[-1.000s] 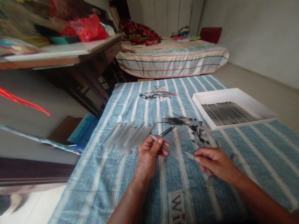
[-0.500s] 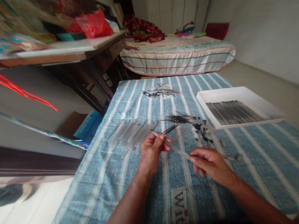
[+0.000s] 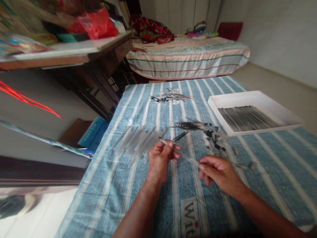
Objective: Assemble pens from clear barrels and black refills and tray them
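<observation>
My left hand pinches a clear pen barrel near its far end, fingers closed round it. At the barrel's near end my right hand is closed in a pinch, holding something thin against that end that I cannot make out clearly. Both hands hover over the blue striped cloth. Left of them lies a row of clear barrels. Beyond them lie black refills and small black caps. A loose black refill lies just past my left hand.
A white tray holding assembled pens stands at the right. More pen parts lie at the cloth's far end. A cluttered wooden shelf rises at the left; a bed stands behind.
My right hand came left and met the near end of the barrel that my left hand holds. The camera tilted slightly.
</observation>
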Demonstrator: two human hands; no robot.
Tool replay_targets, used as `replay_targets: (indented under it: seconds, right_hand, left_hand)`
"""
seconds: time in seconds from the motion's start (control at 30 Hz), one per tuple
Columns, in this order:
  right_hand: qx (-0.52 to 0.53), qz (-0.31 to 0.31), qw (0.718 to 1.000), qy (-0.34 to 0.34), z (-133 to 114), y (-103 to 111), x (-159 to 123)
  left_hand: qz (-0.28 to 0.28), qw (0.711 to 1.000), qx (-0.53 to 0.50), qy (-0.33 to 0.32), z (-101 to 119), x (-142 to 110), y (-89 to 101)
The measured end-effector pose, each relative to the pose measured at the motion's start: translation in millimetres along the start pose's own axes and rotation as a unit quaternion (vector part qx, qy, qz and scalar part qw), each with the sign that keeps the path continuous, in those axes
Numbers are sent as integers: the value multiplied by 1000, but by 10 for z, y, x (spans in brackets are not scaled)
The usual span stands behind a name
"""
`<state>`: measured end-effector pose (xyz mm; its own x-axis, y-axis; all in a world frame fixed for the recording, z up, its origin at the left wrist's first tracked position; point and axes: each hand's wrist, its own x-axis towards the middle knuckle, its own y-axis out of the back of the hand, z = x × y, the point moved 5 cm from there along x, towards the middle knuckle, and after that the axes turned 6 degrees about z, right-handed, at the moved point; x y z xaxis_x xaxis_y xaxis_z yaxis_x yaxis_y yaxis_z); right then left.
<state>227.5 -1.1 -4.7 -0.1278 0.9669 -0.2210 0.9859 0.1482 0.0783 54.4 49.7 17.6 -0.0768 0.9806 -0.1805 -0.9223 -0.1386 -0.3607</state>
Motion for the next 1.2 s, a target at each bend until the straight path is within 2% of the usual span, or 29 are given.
replay_targets:
  seconds: [0.23,0.5,0.63,0.8,0.9,1.2]
  right_hand:
    - [18,3,1000,1,-30,-62,16]
    - [34,34,999,9,12,-141,30]
    - [2,45,999,28,10,-155,34]
    - [-98,51,988,108,-85,-183,16]
    - [-131,48,982,130,-109,-208,23]
    - [-92,68,989,94,-21,-238,65]
  left_hand:
    - [-5,1000,0,1,-7,3,-14]
    - [1,1000,1,17,-51,11,-5]
    - [6,999,8,35,-77,3,-7]
    - [20,999,4,47,-82,4,0]
    - [28,998,2,51,-90,12,7]
    - [38,998,8,54,-137,-2,-1]
